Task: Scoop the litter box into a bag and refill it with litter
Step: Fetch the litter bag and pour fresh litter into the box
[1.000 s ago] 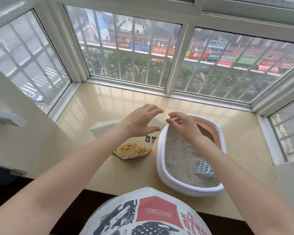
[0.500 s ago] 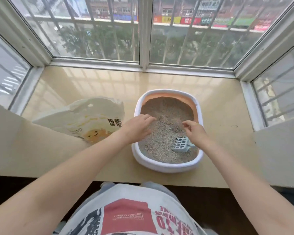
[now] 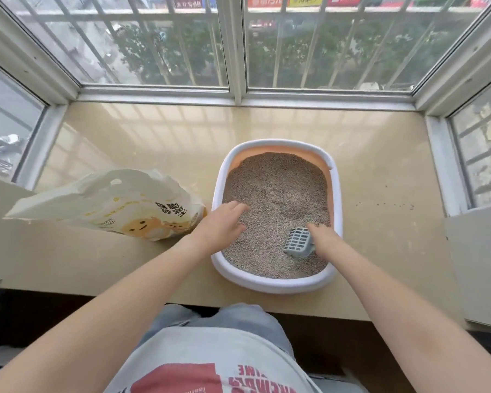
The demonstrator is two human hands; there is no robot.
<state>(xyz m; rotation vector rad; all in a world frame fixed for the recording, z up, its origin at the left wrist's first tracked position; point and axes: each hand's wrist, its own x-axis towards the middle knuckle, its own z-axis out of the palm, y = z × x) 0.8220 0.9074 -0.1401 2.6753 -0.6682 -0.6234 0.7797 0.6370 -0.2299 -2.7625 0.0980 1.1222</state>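
Note:
A white-rimmed litter box (image 3: 278, 285) with an orange inner wall stands on the beige window sill, filled with grey litter (image 3: 278, 188). A grey slotted scoop (image 3: 297, 241) lies on the litter at the near right. My left hand (image 3: 221, 224) reaches over the left rim, its fingers stretched out on the litter. My right hand (image 3: 322, 237) lies against the scoop's right side, fingertips in the litter; the scoop's handle is hidden under it. A white and yellow litter bag (image 3: 131, 205) with cartoon cats lies on its side left of the box.
The sill (image 3: 153, 143) is enclosed by barred windows at the back and both sides. A few litter grains (image 3: 386, 205) are scattered on the sill right of the box. The sill's front edge runs just below the box.
Both hands have come down from above the box into the litter. My left hand now rests inside the left rim and my right hand has moved down beside the scoop.

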